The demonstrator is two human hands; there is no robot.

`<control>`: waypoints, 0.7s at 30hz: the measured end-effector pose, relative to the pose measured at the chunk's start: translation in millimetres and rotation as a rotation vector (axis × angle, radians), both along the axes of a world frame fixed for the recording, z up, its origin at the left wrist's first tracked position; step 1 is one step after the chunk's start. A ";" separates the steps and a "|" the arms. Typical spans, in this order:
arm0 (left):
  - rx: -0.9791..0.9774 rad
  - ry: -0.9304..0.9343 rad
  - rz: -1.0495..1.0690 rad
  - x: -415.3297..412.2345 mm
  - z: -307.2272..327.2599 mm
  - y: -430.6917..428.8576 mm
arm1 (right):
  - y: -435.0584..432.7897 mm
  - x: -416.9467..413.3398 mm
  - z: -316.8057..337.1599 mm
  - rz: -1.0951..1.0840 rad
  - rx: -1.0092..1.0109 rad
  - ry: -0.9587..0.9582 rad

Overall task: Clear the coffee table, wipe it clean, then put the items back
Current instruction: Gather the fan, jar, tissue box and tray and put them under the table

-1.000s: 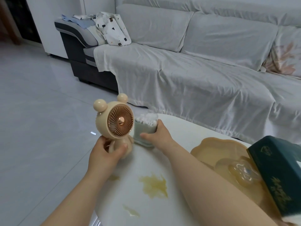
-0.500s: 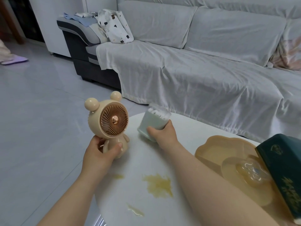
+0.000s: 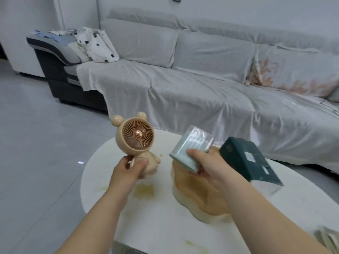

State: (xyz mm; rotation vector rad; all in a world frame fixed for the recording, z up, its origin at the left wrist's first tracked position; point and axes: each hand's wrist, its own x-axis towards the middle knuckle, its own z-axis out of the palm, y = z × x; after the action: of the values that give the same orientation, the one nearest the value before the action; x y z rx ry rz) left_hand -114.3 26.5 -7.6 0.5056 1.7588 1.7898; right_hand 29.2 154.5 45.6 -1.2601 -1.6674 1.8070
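- Head view: my left hand is wrapped round the body of the bear-shaped desk fan, left of centre, holding it upright above the white coffee table.
- My right hand grips the pale green tub of cotton swabs at centre frame. The tub is tilted, with its clear top leaning towards the upper right.
- What has changed: a second ago the tub stood on the tabletop with my fingers closing on it. Now it hangs in the air over the tan tray, and the fan has risen with it, so both are off the surface.
- The tray remains on the table, with the dark green tissue box just beside my right hand at centre right. Yellow spill patches lie below the fan.
- I judge that clearing is under way but unfinished, and wiping must wait for the tray and box.
- The covered sofa across the upper frame looks the nearest place to set things down.
- I cannot tell whether the tub's lid is sealed, so I would level it before moving.
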 end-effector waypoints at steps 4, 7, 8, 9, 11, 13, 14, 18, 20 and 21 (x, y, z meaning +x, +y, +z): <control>-0.020 -0.107 -0.085 39.5 1.8 16.7 | -10.2 40.7 -3.0 0.028 -0.029 -0.187; -0.033 -0.133 -0.142 59.0 1.3 27.8 | -15.2 55.5 -5.2 0.051 -0.019 -0.233; -0.041 -0.136 -0.149 64.0 1.2 31.5 | -15.6 58.5 -7.4 0.051 -0.009 -0.264; -0.051 -0.133 -0.151 67.7 1.3 34.9 | -15.8 60.1 -10.4 0.044 0.000 -0.289; -0.080 -0.117 -0.147 70.4 2.1 41.6 | -15.7 60.9 -15.8 0.017 -0.003 -0.303; -0.120 -0.091 -0.141 68.6 3.0 47.5 | -15.5 59.1 -19.1 -0.006 0.003 -0.293; -0.138 -0.074 -0.140 67.0 3.4 49.7 | -15.4 57.6 -19.4 -0.015 0.026 -0.298; -0.194 0.002 -0.144 63.0 3.3 56.4 | -8.4 50.8 -15.1 -0.045 0.188 -0.375; -0.216 0.051 -0.163 63.7 2.6 59.4 | -2.4 46.3 -8.7 -0.065 0.281 -0.436; -0.223 0.071 -0.168 64.6 2.6 61.5 | 0.7 43.6 -5.2 -0.064 0.331 -0.485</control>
State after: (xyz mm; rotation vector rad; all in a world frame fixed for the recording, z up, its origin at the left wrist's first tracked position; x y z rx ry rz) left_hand -49.7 88.0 -5.0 0.6108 1.8763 1.4570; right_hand 72.8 155.3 40.3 -1.6547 -2.0399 1.1757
